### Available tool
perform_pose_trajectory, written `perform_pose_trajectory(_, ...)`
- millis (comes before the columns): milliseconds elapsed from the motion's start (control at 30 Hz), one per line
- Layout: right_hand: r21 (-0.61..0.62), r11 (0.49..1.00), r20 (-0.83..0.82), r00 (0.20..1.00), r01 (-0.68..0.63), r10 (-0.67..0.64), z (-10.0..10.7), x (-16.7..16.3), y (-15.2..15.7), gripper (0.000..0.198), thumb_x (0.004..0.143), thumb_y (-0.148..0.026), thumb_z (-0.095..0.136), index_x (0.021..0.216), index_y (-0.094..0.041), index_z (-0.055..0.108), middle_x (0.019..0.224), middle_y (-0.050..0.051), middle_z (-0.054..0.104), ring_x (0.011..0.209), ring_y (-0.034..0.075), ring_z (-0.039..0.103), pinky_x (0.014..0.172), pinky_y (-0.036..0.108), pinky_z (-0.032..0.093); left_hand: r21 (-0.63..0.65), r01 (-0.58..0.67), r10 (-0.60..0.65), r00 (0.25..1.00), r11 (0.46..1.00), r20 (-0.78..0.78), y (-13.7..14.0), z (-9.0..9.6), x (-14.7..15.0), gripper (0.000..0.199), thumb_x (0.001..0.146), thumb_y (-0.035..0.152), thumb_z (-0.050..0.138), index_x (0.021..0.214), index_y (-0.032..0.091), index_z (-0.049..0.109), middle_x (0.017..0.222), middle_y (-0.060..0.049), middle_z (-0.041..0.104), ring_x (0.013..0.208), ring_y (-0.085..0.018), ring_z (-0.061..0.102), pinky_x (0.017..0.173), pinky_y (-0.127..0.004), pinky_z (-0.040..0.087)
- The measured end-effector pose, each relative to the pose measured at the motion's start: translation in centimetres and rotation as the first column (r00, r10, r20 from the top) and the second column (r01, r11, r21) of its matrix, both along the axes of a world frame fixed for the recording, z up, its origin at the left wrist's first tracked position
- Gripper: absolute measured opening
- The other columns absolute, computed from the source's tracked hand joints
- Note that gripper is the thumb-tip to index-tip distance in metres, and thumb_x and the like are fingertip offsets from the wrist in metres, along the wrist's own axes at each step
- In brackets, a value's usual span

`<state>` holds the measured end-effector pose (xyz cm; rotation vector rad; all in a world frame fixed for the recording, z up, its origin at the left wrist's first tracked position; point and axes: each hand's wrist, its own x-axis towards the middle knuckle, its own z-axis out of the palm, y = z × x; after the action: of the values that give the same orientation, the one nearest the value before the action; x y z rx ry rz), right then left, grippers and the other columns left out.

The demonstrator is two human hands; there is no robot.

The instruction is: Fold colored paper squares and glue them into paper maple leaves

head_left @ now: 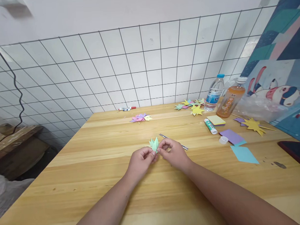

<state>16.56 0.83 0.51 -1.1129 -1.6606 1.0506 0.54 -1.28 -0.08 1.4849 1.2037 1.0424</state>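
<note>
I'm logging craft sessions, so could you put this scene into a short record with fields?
Left hand: pinching green folded paper
Right hand: thumb and fingers closed at its lower right edge
Just beyond right hand: thin tool, partly hidden
Far side of table: markers, pink-and-purple paper pile
Right side, loose: glue stick, purple sheet, blue sheet
Bottles: clear one upright, orange one beside it
</note>
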Motion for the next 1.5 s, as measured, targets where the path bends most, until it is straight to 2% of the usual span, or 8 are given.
perform_pose_trajectory(100,0.109,0.994,0.034,0.999,-0.025,0.022,-0.1,0.1,0.0,0.003,0.073,-0.022,0.057,0.072,-0.020,0.057,0.074,0.000,0.060,0.071,0.014,0.058,0.053,0.021,0.045,-0.018,0.028,-0.027,0.999,0.999,0.042,0.0,0.1,0.1,0.023,0.078,0.034,0.058,0.066,0.014,0.061,0.061,-0.001,0.059,0.057,-0.012,0.052,0.056,-0.022,0.042)
perform_pose_trajectory(300,-0.150,0.978,-0.133,0.984,-0.142,0.122,-0.6,-0.2,0.2,0.009,0.076,-0.028,0.055,0.075,-0.020,0.050,0.067,-0.003,0.055,0.060,0.012,0.056,0.053,0.023,0.046,-0.049,-0.001,0.001,1.000,0.999,0.004,0.1,0.1,0.1,0.022,0.076,0.035,0.059,0.070,0.014,0.063,0.062,-0.001,0.061,0.058,-0.012,0.054,0.057,-0.022,0.044)
perform_pose_trajectory(467,-0.004,1.000,-0.004,1.000,-0.031,0.031,-0.4,-0.3,0.0,0.006,0.073,-0.023,0.056,0.071,-0.018,0.053,0.066,-0.002,0.055,0.061,0.011,0.053,0.056,0.022,0.043,-0.049,-0.016,0.014,0.999,0.999,-0.030,0.1,0.0,0.1,0.024,0.075,0.038,0.060,0.067,0.015,0.062,0.061,-0.001,0.060,0.058,-0.013,0.055,0.057,-0.022,0.044)
perform_pose_trajectory(767,-0.001,1.000,-0.040,0.999,-0.024,0.024,-0.1,-0.3,-0.1,0.007,0.076,-0.026,0.056,0.079,-0.020,0.055,0.067,-0.002,0.058,0.062,0.012,0.055,0.058,0.024,0.044,-0.068,0.037,-0.031,0.995,0.997,0.091,0.2,0.3,0.0,0.025,0.074,0.037,0.063,0.066,0.013,0.064,0.059,-0.001,0.059,0.055,-0.011,0.051,0.055,-0.022,0.042)
perform_pose_trajectory(900,-0.155,0.986,-0.174,0.984,-0.060,0.033,-0.4,-0.3,0.0,0.047,0.069,-0.029,0.064,0.112,-0.024,0.046,0.079,-0.001,0.062,0.064,0.013,0.058,0.057,0.025,0.047,0.004,0.034,-0.035,0.996,0.999,0.076,0.4,0.4,-0.2,0.026,0.076,0.035,0.061,0.061,0.013,0.061,0.058,0.000,0.057,0.056,-0.011,0.049,0.057,-0.022,0.040)
perform_pose_trajectory(1000,-0.287,0.953,-0.188,0.981,-0.097,0.043,-0.6,-0.3,0.3,0.029,0.066,-0.038,0.066,0.086,-0.018,0.056,0.072,0.000,0.060,0.061,0.012,0.056,0.054,0.025,0.047,0.049,0.005,-0.005,1.000,0.999,0.009,0.4,0.4,-0.4,0.025,0.076,0.034,0.061,0.061,0.014,0.062,0.059,0.000,0.057,0.058,-0.012,0.050,0.057,-0.022,0.039)
perform_pose_trajectory(1100,-0.216,0.973,-0.167,0.985,-0.082,0.046,-0.7,-0.2,0.7,0.025,0.065,-0.039,0.066,0.062,-0.016,0.054,0.061,-0.002,0.055,0.058,0.010,0.050,0.056,0.024,0.044,0.037,0.007,-0.007,1.000,0.999,-0.012,0.4,0.3,-0.4,0.025,0.075,0.035,0.061,0.062,0.014,0.063,0.059,-0.001,0.058,0.058,-0.012,0.051,0.057,-0.022,0.040)
perform_pose_trajectory(1500,-0.099,0.981,0.029,0.985,-0.166,0.169,-0.6,0.9,0.7,0.022,0.072,-0.037,0.061,0.065,-0.017,0.055,0.061,-0.003,0.052,0.057,0.010,0.045,0.053,0.021,0.035,-0.034,-0.037,0.037,0.999,0.999,0.008,0.4,0.7,-0.5,0.026,0.071,0.041,0.063,0.072,0.016,0.065,0.066,-0.003,0.065,0.063,-0.016,0.058,0.061,-0.025,0.044)
